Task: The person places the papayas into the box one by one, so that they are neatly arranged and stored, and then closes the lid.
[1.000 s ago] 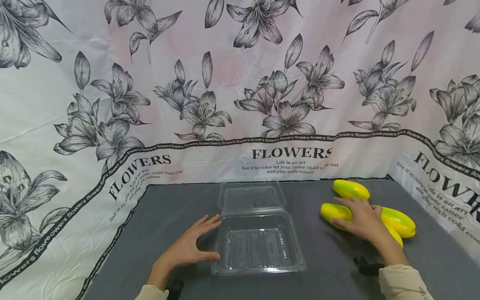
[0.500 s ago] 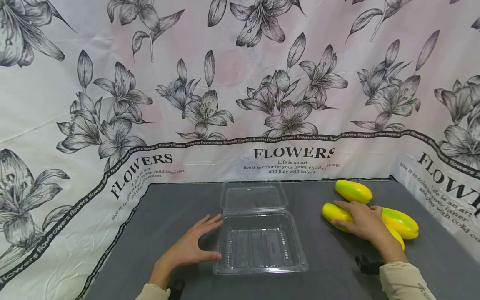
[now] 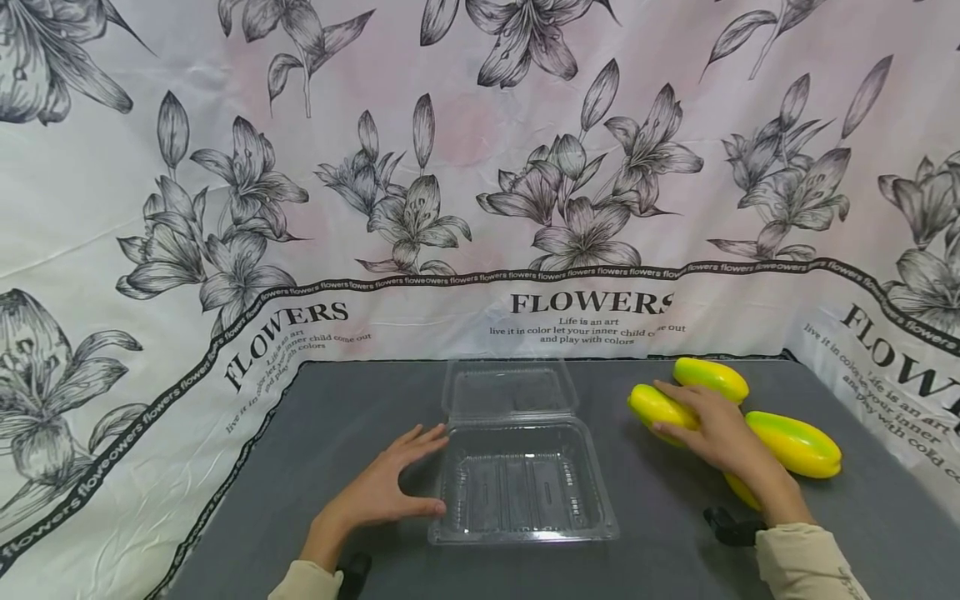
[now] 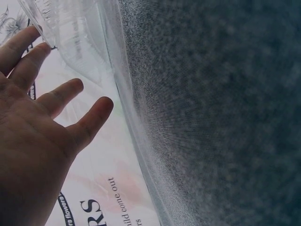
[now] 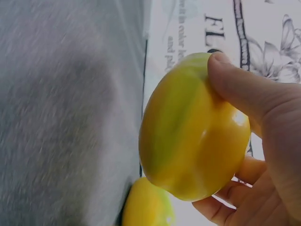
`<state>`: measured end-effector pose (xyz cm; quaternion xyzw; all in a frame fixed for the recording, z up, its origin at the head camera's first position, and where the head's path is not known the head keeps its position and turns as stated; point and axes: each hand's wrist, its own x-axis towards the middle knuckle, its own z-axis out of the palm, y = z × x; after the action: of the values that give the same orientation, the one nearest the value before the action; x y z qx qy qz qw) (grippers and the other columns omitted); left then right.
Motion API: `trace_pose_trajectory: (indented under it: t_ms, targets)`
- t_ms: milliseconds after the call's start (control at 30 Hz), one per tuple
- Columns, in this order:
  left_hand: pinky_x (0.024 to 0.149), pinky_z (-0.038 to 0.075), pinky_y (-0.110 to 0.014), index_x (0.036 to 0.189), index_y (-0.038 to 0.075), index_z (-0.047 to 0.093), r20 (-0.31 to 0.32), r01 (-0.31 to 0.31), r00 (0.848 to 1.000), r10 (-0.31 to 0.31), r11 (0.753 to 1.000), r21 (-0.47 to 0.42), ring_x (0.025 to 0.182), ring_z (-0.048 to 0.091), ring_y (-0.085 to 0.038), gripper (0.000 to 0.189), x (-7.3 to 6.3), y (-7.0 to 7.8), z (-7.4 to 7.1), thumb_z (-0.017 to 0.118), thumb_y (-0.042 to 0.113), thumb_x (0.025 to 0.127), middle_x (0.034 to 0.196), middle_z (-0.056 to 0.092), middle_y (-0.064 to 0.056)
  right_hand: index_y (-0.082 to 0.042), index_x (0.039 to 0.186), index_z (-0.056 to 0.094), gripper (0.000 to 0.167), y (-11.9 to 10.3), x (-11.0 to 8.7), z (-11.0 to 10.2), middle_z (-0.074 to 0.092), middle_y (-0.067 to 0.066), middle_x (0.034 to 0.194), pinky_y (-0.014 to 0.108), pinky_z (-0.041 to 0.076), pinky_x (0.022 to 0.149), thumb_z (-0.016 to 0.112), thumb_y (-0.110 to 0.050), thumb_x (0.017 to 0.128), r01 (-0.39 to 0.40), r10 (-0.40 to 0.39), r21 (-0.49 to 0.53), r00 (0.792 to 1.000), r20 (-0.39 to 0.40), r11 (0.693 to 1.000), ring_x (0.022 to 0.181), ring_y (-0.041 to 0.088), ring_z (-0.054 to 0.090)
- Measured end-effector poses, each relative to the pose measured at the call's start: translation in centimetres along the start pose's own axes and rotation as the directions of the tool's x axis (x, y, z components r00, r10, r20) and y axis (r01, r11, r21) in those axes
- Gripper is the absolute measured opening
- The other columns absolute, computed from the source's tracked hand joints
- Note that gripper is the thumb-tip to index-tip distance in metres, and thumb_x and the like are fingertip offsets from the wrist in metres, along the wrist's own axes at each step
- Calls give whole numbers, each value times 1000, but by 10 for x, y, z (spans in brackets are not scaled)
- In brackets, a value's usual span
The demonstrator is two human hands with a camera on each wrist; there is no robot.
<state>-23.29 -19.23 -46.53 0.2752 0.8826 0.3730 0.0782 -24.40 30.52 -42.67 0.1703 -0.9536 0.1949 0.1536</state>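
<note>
My right hand (image 3: 712, 429) grips a glossy yellow-green fruit (image 5: 188, 132), long and softly ridged. In the right wrist view the thumb lies along one side and the fingers curl round the other; the fruit hangs over the grey table. At centre stands a clear plastic clamshell container (image 3: 521, 533), its lid (image 3: 510, 392) folded back. My left hand (image 3: 382, 483) is at the container's left side, fingers spread and fairly straight, fingertips right at the rim. The left wrist view shows this hand (image 4: 37, 117) with its palm facing the clear plastic.
Another such fruit (image 3: 711, 379) lies behind the right hand, and one (image 3: 795, 446) to its right. A further fruit (image 3: 742, 492) is partly hidden beneath the right forearm. A flower-printed cloth (image 3: 420, 325) borders the grey table (image 3: 315, 433) at the back and sides.
My right hand has raised the fruit from the table and moved it slightly left and away. My left hand stays by the container. The view has shifted a little.
</note>
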Motion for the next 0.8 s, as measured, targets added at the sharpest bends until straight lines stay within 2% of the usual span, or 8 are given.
trace_pose_trajectory:
  t_ms: [133, 233, 367, 500, 700, 800]
  targets:
    - [112, 23, -80, 156, 24, 43, -1, -4, 1000, 4, 1000, -2, 159, 11, -42, 90, 0, 1, 0, 87, 41, 79, 169, 28, 3, -5, 142, 59, 65, -10, 3, 1, 71, 14, 111, 33, 41, 71, 82, -29, 86, 52, -50, 37, 997, -65, 998, 86, 19, 53]
    - [112, 23, -80, 156, 24, 43, -3, -7, 1000, 7, 1000, 5, 159, 11, -42, 90, 0, 1, 0, 87, 42, 79, 169, 28, 3, -6, 142, 59, 66, -19, 5, 2, 70, 10, 108, 29, 40, 69, 84, -28, 85, 65, -58, 71, 994, -97, 995, 85, 15, 50]
    - [112, 23, -80, 156, 24, 43, -4, -7, 1000, 7, 1000, 12, 159, 11, -41, 91, 0, -1, 1, 87, 44, 79, 169, 29, 4, -6, 144, 57, 69, -32, 9, 4, 70, 14, 121, 30, 45, 74, 84, -28, 85, 68, -53, 136, 992, -113, 988, 96, 20, 57]
    - [112, 23, -80, 156, 25, 43, -7, 0, 1000, 0, 1000, 10, 159, 11, -41, 90, 0, -1, 1, 86, 45, 79, 169, 29, 6, -10, 148, 53, 72, -47, 15, 7, 66, 14, 133, 35, 50, 81, 82, -32, 87, 36, -21, 189, 996, -83, 981, 106, 23, 60]
    - [113, 23, -80, 156, 26, 44, -5, 16, 1000, -16, 1000, 13, 159, 11, -40, 90, 0, 1, 0, 86, 46, 79, 169, 29, 7, -12, 150, 51, 72, -67, 26, 13, 64, 16, 133, 45, 53, 84, 82, -31, 87, 33, -22, 247, 999, -49, 969, 105, 26, 60]
    - [112, 23, -80, 156, 26, 43, -2, 15, 1000, -15, 1000, 16, 159, 11, -40, 90, 1, 1, 0, 86, 46, 79, 169, 29, 5, -13, 150, 51, 73, -75, 30, 17, 64, 15, 134, 44, 54, 85, 82, -31, 87, 41, -31, 269, 999, -43, 962, 105, 25, 60]
